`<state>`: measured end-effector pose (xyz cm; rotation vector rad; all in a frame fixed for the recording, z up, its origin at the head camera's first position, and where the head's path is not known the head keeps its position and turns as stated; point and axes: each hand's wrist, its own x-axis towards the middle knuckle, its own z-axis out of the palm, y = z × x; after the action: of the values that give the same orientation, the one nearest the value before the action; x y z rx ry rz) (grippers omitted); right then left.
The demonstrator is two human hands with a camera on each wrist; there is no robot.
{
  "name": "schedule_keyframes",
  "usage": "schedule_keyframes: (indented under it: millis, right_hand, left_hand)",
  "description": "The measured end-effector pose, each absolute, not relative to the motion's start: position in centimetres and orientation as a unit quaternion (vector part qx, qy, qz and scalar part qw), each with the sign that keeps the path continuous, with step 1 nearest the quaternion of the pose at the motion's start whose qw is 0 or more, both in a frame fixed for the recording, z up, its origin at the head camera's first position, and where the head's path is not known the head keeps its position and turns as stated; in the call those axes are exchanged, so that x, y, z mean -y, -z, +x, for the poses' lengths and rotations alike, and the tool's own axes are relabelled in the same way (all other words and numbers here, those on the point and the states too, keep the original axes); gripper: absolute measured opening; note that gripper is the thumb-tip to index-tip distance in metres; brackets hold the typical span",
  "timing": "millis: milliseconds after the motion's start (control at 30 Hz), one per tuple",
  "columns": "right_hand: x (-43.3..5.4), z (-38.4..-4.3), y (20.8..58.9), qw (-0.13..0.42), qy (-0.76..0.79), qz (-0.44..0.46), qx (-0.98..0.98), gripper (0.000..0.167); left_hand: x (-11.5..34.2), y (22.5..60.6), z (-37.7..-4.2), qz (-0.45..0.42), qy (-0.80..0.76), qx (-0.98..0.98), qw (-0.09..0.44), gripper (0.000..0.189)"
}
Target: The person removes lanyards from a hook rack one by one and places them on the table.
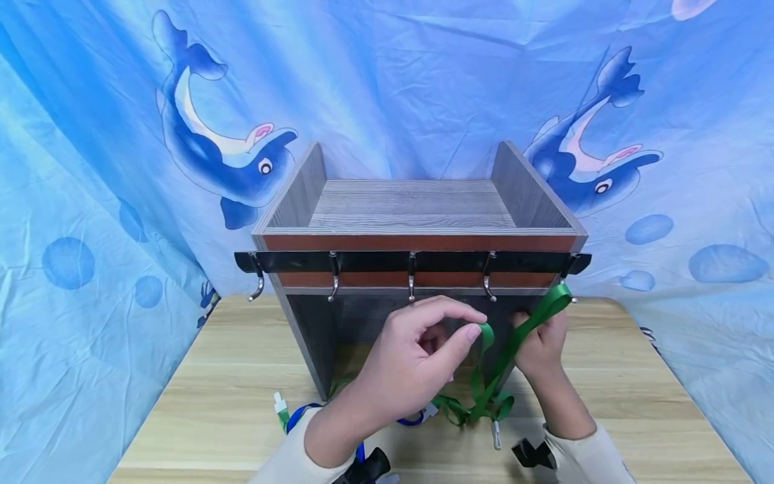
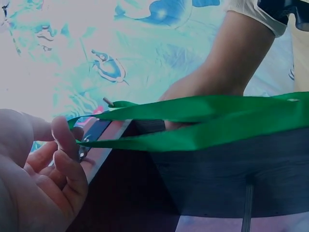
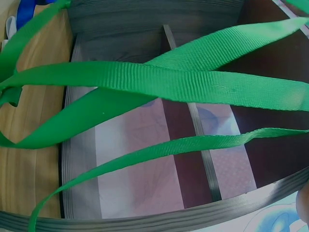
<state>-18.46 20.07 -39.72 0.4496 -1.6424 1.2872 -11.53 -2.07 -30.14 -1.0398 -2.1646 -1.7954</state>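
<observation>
My left hand (image 1: 408, 356) pinches a green lanyard (image 1: 529, 326) between thumb and index finger, in front of a grey wooden shelf (image 1: 420, 232). The strap's upper loop reaches the rightmost hook of the black hook rail (image 1: 375, 261). In the left wrist view the strap (image 2: 203, 108) runs in two bands from near the fingers. My right hand (image 1: 542, 343) is beside the shelf's right side, just behind the strap; its fingertips are partly hidden, so I cannot tell what it holds. The lower lanyard bunches on the table, its metal clasp (image 1: 496, 434) lying in front.
Blue lanyards (image 1: 302, 415) and a white clip (image 1: 279, 403) lie on the wooden table (image 1: 205, 403) at the shelf's front left. Several metal hooks (image 1: 334, 279) project along the rail. A blue dolphin-print cloth (image 1: 393, 87) hangs behind and at both sides.
</observation>
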Motion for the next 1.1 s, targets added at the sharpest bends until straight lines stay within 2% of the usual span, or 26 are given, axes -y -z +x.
schedule_keyframes:
  millis: [300, 600, 767, 900, 1100]
  right_hand:
    - [-20.1, -18.6, 39.7, 0.496, -0.523, 0.18, 0.669, 0.006]
    - [-20.1, -18.6, 39.7, 0.494, -0.517, 0.186, 0.673, 0.01]
    - [-20.1, -18.6, 39.8, 0.489, -0.523, 0.188, 0.672, 0.017]
    - [-20.2, -18.6, 39.9, 0.492, -0.519, 0.191, 0.673, 0.013]
    - [-20.2, -18.7, 39.9, 0.488, -0.525, 0.197, 0.669, 0.013]
  left_hand:
    - [4.1, 30.7, -11.5, -0.332, 0.545, 0.767, 0.063, 0.01]
    - [5.8, 30.8, -11.4, -0.328, 0.508, 0.79, 0.103, 0.029]
    - [7.2, 30.6, -11.5, -0.309, 0.487, 0.814, 0.074, 0.031]
    - [8.3, 30.5, -11.5, -0.288, 0.451, 0.843, 0.043, 0.031]
    - [9.3, 30.5, -11.4, -0.277, 0.43, 0.858, 0.03, 0.032]
